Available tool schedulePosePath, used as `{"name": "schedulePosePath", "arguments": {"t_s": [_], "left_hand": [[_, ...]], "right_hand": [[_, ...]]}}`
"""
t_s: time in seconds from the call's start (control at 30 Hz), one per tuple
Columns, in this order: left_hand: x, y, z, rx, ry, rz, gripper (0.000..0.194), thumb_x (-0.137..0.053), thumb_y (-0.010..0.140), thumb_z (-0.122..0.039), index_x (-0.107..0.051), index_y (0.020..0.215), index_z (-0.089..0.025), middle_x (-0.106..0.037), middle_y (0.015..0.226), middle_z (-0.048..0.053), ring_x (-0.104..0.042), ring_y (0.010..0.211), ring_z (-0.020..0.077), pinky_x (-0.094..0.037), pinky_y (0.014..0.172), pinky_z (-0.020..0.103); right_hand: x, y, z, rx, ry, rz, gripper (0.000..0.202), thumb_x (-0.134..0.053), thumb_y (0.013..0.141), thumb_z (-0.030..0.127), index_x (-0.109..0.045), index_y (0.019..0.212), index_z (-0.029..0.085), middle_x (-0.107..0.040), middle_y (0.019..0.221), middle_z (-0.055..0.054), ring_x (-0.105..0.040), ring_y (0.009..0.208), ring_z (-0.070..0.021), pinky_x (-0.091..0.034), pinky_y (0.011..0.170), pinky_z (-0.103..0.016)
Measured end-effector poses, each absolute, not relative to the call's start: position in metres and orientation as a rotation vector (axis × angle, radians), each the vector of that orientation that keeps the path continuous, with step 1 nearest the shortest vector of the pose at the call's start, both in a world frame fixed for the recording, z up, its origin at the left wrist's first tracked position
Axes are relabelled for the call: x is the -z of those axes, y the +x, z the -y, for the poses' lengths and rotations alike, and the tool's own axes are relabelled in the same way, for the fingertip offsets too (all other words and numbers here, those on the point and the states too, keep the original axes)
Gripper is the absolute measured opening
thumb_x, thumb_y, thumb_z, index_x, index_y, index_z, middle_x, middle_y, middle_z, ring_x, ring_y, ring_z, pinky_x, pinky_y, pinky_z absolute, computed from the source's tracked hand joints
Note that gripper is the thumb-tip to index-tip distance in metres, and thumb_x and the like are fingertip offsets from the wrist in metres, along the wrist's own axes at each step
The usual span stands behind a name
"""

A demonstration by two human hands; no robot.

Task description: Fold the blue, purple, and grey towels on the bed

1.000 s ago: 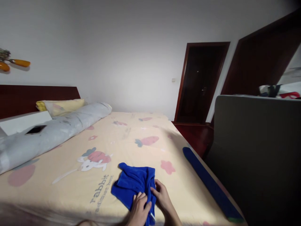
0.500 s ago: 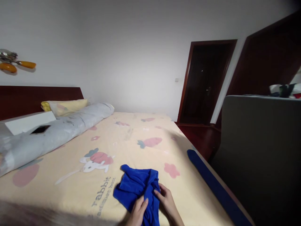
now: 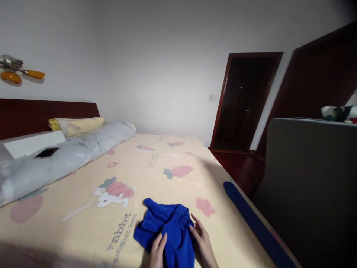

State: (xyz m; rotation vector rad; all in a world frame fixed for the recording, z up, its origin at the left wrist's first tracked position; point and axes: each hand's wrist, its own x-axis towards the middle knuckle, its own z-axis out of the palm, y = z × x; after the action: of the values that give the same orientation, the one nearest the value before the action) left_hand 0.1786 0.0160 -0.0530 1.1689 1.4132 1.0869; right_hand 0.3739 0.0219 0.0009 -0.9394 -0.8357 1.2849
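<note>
A crumpled blue cloth (image 3: 170,219) lies on the bed in front of me, its lower part running out of the bottom of the picture. My left hand (image 3: 157,250) pinches the cloth near its lower left, thumb on top and the other fingers partly hidden. At the cloth's right edge is my right hand (image 3: 203,240), its thumb laid over the fabric and its index finger reaching up alongside. The rest of its fingers are largely out of sight. Folds run through the cloth between both hands.
The bed's patterned sheet (image 3: 150,171) spreads around the cloth. A long dark blue strip (image 3: 253,221) lies along the right edge. At left are a grey-white roll (image 3: 92,145), a phone (image 3: 47,152), a white box (image 3: 35,143) and a yellow pillow (image 3: 80,125). A grey panel (image 3: 306,178) stands at right.
My hands have moved apart, the left one leftward and the right one slightly right. Between them the lower part of the cloth is spread wider. The view has shifted slightly.
</note>
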Motion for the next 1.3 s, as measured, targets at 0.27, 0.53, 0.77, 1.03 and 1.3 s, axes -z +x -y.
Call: {"name": "schedulePosePath", "arguments": {"t_s": [0.27,0.53,0.77,1.03,1.3], "left_hand": [[0.021,0.190,-0.017,-1.216,0.885,-1.286,0.063,-0.061,0.077,-0.065,-0.065,0.117,-0.018,-0.062,0.133,0.012,-0.051,0.129,0.0278,-0.044,0.107,0.037],[-0.054,0.059,-0.053,-1.221,0.969,-1.477,0.039,-0.067,0.078,-0.052,-0.069,0.099,-0.020,-0.074,0.110,0.007,-0.064,0.113,0.0284,-0.053,0.094,0.038],[-0.101,-0.002,-0.104,-1.016,1.297,-1.445,0.032,-0.074,0.068,-0.047,-0.071,0.084,-0.019,-0.076,0.087,0.003,-0.068,0.093,0.0260,-0.052,0.081,0.034],[-0.093,0.003,-0.154,-0.789,1.552,-1.711,0.029,-0.071,0.078,-0.043,-0.064,0.071,-0.015,-0.066,0.069,-0.002,-0.065,0.075,0.0190,-0.052,0.071,0.032],[-0.105,0.028,-0.192,-0.769,1.717,-2.219,0.027,-0.047,0.096,-0.030,-0.058,0.117,-0.018,-0.057,0.126,0.011,-0.051,0.120,0.0265,-0.039,0.100,0.047]], "right_hand": [[0.018,0.369,0.002,-1.101,-1.118,1.215,0.092,-0.073,0.049,0.021,-0.046,0.137,0.028,-0.061,0.128,-0.009,-0.055,0.120,-0.0330,-0.046,0.098,-0.045],[-0.020,0.471,-0.020,-1.114,-1.225,1.206,0.054,-0.055,0.043,0.018,-0.071,0.094,0.020,-0.075,0.090,-0.008,-0.068,0.088,-0.0299,-0.052,0.080,-0.040],[-0.051,0.542,-0.059,-0.745,-1.651,1.587,0.032,-0.050,0.049,0.022,-0.073,0.072,0.020,-0.076,0.076,-0.006,-0.069,0.077,-0.0252,-0.050,0.072,-0.032],[-0.073,0.529,-0.113,-0.341,-1.978,1.681,0.013,-0.056,0.070,0.018,-0.069,0.070,0.019,-0.073,0.077,-0.008,-0.067,0.079,-0.0222,-0.042,0.067,-0.028],[-0.091,0.485,-0.146,0.077,-2.132,1.614,0.027,-0.052,0.086,0.030,-0.063,0.106,0.016,-0.065,0.113,-0.016,-0.056,0.109,-0.0305,-0.040,0.086,-0.039]]}}
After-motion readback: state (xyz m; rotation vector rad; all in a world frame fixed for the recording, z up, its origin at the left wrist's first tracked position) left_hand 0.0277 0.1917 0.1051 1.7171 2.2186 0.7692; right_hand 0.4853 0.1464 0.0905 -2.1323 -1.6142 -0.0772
